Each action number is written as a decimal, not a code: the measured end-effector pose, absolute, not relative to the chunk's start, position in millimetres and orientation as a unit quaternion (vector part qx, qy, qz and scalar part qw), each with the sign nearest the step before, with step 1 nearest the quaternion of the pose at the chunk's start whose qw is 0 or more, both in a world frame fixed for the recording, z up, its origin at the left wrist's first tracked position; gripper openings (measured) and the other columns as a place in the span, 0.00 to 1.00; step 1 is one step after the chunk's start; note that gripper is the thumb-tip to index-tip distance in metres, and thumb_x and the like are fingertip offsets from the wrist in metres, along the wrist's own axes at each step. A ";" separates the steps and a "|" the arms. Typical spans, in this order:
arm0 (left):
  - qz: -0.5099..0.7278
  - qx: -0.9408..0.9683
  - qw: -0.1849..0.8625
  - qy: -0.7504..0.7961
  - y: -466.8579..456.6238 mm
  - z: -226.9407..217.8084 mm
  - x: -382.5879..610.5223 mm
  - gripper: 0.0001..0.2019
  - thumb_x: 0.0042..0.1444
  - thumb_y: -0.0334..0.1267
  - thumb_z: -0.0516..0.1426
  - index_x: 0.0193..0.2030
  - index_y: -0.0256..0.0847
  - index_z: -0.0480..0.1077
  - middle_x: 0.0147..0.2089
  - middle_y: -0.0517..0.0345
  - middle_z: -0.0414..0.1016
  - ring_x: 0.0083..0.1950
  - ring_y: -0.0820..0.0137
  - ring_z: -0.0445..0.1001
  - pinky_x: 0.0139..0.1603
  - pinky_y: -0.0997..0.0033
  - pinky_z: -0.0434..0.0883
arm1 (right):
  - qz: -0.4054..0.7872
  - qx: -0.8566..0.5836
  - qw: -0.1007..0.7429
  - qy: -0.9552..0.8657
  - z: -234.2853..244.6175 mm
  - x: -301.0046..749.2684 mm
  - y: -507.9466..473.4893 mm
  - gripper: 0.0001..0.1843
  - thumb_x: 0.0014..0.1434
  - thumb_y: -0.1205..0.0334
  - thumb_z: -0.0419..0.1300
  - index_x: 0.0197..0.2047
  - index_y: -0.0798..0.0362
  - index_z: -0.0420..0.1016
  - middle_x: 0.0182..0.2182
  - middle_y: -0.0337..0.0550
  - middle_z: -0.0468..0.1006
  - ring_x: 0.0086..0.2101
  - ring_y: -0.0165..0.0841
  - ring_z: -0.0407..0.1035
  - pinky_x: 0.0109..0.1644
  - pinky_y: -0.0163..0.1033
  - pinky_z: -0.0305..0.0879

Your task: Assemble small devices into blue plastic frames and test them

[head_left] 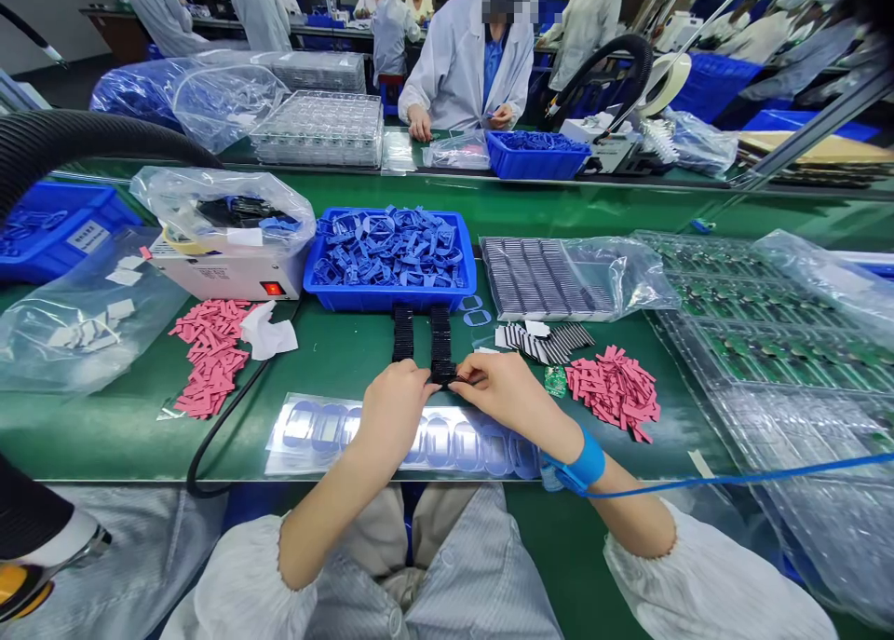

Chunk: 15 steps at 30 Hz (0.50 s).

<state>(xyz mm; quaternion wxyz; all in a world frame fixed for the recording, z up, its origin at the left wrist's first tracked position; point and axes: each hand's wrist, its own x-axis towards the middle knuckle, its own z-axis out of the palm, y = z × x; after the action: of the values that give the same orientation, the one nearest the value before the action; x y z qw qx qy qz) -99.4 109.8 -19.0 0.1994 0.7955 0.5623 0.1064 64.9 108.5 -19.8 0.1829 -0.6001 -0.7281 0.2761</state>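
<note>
A small black part (453, 378) sits at the near end of the right stacked black row (440, 342) on the green conveyor bench (126, 440). Beside the left black row (403, 333), the left hand (392, 411) has its fingers (417, 376) pressed together against the part; the right hand (513, 394) pinches it, near pink pads (613, 390).

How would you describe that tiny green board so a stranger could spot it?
Find the blue crate of plastic frames on the green workbench. Down and right of it lies a pile of pink strips; at its left edge, by the right hand, sits a small green circuit board, loose, unlike the boards in clear trays.
</note>
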 end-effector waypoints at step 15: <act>0.231 0.673 0.555 0.431 71.5 11.2 -117.0 0.19 0.60 0.48 0.52 0.51 0.40 0.73 0.45 0.51 0.80 0.44 0.64 0.78 0.44 0.66 0.74 | 0.362 -0.542 0.299 -0.697 18.2 79.0 57.9 0.06 0.53 0.62 0.64 0.36 0.50 0.77 0.27 0.37 0.79 0.28 0.30 0.73 0.30 0.32 0.70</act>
<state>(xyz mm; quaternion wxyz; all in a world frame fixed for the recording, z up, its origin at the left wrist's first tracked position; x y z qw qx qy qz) -117.0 71.5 11.2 0.5551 0.6732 0.4306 0.2307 79.0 57.9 18.2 0.2995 -0.5421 -0.6965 0.3624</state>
